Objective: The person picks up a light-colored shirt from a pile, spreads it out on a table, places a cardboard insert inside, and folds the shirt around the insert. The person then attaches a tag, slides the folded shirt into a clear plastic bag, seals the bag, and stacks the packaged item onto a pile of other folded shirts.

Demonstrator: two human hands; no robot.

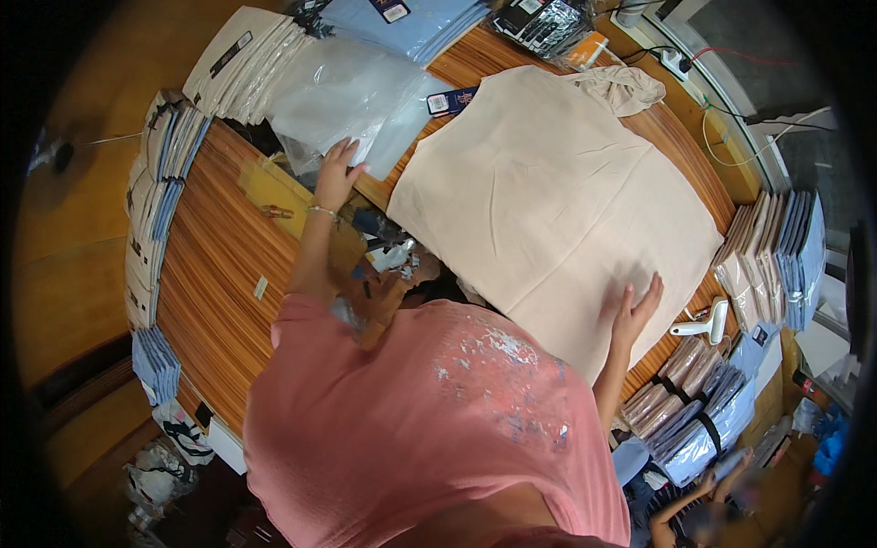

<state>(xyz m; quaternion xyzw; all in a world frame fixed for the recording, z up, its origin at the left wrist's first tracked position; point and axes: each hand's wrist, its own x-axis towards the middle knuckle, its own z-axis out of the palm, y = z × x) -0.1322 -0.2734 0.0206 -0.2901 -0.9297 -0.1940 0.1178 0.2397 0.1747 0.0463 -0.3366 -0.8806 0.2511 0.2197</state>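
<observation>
A beige garment (548,192) lies spread flat on the wooden table, one sleeve bunched at its far right corner. My right hand (637,312) rests on or just above its near right part, fingers spread and holding nothing. To the left, my left hand (338,178) reaches to the near edge of a pile of clear plastic bags (333,96). Its fingers are stretched out and apart, touching the top bag or just over it. A dark blue hang tag (451,100) lies between the bags and the garment.
Folded beige garments (247,64) and blue ones (402,27) are stacked at the far side. More packed stacks (164,201) line the left edge. A white roller-like tool (703,321) lies beside bagged bundles (685,402) at right. Another person's hands (726,475) show at lower right.
</observation>
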